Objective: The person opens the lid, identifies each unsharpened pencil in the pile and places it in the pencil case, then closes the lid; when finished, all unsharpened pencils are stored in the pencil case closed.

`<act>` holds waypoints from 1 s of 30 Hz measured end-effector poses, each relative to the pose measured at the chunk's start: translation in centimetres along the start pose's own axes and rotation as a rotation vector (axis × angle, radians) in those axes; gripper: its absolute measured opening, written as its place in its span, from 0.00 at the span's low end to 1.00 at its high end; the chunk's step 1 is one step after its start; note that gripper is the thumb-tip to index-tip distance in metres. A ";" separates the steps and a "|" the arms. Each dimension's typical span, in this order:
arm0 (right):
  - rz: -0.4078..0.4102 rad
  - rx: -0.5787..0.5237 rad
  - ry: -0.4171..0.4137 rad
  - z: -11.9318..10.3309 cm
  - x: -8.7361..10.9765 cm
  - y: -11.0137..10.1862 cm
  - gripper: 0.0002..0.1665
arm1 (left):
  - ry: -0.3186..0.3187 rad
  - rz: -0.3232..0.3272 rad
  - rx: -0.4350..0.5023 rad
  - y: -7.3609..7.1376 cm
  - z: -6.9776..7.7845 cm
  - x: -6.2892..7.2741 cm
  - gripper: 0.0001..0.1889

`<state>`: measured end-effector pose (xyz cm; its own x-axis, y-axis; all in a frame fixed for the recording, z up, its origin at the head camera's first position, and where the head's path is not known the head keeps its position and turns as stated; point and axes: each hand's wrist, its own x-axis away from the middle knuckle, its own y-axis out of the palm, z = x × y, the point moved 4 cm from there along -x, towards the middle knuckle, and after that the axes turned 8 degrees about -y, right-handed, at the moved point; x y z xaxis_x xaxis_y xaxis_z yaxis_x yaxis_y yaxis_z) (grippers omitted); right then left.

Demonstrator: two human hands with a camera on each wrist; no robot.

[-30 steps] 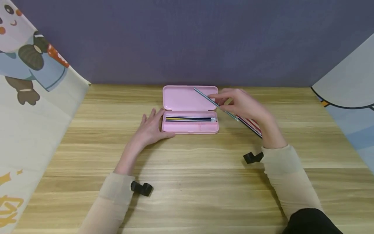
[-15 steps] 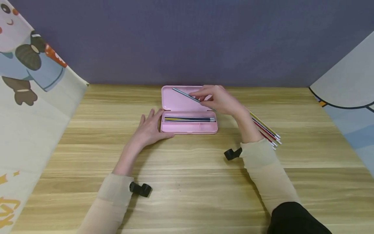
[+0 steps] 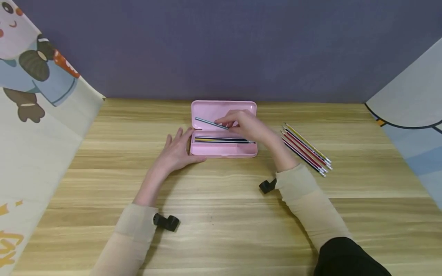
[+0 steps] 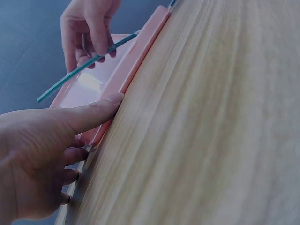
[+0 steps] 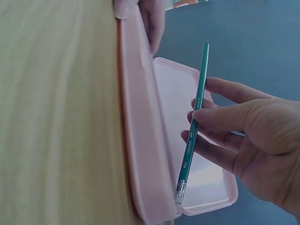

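A pink pencil case [image 3: 223, 150] lies on the table with its lid [image 3: 207, 109] folded back. Several dark pencils and a yellow one [image 3: 207, 140] rest in its long rear compartment. My left hand [image 3: 176, 153] holds the case's left end, thumb on the front wall and index finger at the rear corner. Between thumb and fingers, my right hand [image 3: 246, 124] pinches a green pencil [image 5: 192, 136] above the case. That pencil is tilted: its eraser end points right and down, close to the case's rim, and its other end is raised over the lid.
Right of the case, several red, dark and yellow pencils [image 3: 305, 149] lie side by side on the wooden table [image 3: 214, 214]. A dark blue panel [image 3: 228, 50] rises behind the table's far edge. A black wrist camera [image 3: 167, 222] sits on the left sleeve.
My right hand has carried the green pencil left and then lower over the case, uncovering the loose pencils on the right. The left hand keeps its place.
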<state>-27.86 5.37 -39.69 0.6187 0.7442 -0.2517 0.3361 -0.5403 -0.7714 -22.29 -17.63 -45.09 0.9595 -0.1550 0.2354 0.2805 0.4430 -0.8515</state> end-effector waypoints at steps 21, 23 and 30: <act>-0.070 0.144 0.019 0.1 -0.1 1.6 0.27 | 0.006 0.005 0.008 -0.3 0.1 0.1 0.57; -0.058 0.130 0.024 0.2 0.0 1.4 0.25 | 0.002 0.003 0.009 -0.3 0.0 0.1 0.56; 0.147 0.028 0.079 0.5 1.1 -1.4 0.16 | 0.009 0.004 0.010 0.0 0.3 0.0 0.55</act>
<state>-27.99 7.18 -39.19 0.7139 0.6242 -0.3174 0.2189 -0.6294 -0.7456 -22.26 -17.38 -44.91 0.9603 -0.1609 0.2278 0.2769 0.4523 -0.8478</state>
